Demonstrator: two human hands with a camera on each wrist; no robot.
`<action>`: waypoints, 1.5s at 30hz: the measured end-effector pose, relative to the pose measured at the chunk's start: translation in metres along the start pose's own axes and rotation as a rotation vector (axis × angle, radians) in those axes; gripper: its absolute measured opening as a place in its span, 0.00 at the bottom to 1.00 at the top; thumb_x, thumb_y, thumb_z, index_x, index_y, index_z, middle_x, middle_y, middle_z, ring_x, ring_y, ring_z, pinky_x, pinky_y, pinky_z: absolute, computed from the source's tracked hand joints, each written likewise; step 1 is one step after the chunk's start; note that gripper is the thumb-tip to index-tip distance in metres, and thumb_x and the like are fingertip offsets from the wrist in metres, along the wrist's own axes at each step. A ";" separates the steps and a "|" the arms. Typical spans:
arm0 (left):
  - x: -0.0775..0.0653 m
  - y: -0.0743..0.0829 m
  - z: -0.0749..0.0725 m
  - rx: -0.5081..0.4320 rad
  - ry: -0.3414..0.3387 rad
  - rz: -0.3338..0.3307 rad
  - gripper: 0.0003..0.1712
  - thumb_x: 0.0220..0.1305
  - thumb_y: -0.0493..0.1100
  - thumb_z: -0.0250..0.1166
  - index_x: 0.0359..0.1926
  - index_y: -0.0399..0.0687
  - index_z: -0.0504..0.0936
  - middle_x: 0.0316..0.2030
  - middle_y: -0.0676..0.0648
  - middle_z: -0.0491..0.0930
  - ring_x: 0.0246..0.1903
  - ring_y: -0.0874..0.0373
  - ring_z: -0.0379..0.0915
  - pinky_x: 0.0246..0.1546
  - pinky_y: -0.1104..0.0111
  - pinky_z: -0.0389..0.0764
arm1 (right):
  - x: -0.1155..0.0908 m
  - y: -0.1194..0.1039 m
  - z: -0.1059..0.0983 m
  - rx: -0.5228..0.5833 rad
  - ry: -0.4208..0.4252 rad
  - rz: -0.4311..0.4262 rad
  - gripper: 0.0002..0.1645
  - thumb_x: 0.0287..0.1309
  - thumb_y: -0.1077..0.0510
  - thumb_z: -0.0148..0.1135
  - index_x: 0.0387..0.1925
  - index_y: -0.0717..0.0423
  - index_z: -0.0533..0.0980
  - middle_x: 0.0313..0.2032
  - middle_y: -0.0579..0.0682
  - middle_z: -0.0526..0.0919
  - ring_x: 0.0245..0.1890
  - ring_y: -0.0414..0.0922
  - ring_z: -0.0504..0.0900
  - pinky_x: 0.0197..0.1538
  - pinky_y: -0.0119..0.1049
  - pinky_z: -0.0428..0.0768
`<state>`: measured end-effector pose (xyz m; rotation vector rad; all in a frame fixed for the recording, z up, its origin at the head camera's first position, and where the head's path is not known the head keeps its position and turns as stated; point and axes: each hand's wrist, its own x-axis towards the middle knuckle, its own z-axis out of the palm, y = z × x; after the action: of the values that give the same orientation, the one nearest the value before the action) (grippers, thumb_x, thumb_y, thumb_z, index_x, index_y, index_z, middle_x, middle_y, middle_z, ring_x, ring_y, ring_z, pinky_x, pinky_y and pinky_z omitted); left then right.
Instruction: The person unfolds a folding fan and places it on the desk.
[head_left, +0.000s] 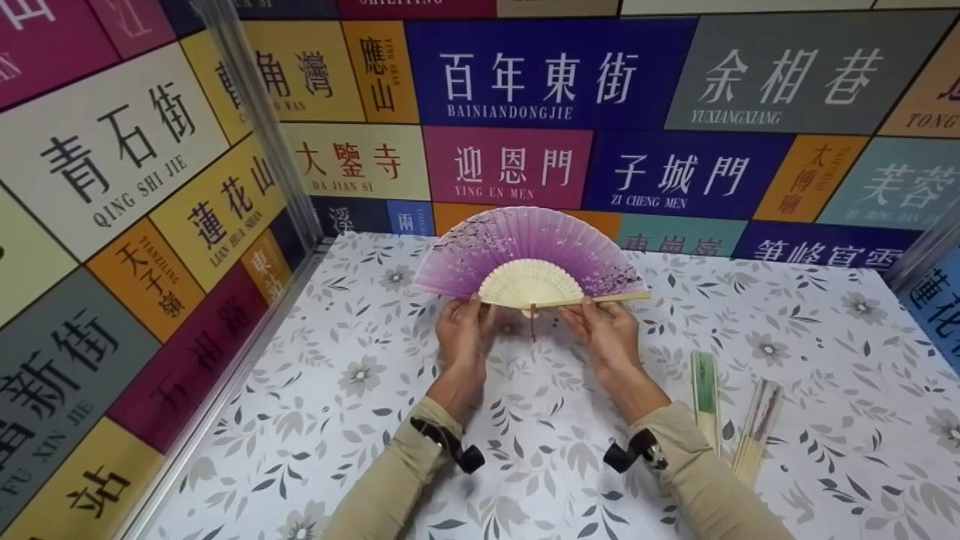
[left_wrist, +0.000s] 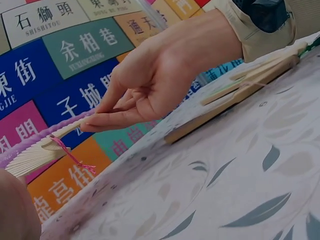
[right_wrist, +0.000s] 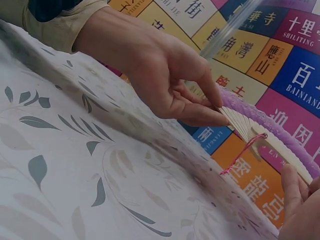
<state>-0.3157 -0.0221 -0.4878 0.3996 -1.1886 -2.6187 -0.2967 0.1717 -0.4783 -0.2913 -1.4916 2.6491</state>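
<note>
A purple folding fan (head_left: 525, 240) with a blossom pattern is spread into a wide half circle, its pale slatted ribs (head_left: 531, 281) fanned out from the pivot. My left hand (head_left: 463, 339) pinches its left end stick between thumb and fingers. On the other side, my right hand (head_left: 613, 337) pinches the right end stick, as the left wrist view also shows. From the pivot, between both hands, dangles a short reddish cord (right_wrist: 244, 154). The fan is held up over the far part of the table, pivot toward me.
Two folded fans lie right of my right forearm, one green (head_left: 704, 386) and one with a pale, dark-marked leaf (head_left: 759, 420). A white floral cloth covers the table (head_left: 360, 450). Walls of coloured Chinese sign panels (head_left: 547, 71) stand behind and at the left.
</note>
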 end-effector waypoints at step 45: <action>0.057 0.030 -0.050 0.198 0.192 -0.053 0.26 0.68 0.32 0.55 0.65 0.23 0.66 0.58 0.24 0.76 0.58 0.36 0.78 0.60 0.53 0.84 | 0.070 0.060 0.065 -0.389 0.035 0.176 0.16 0.70 0.64 0.57 0.54 0.69 0.77 0.39 0.60 0.90 0.41 0.49 0.90 0.50 0.38 0.90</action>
<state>-0.3486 -0.0945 -0.5049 0.7118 -1.3910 -2.4451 -0.3776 0.0978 -0.5057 -0.5136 -2.0516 2.4378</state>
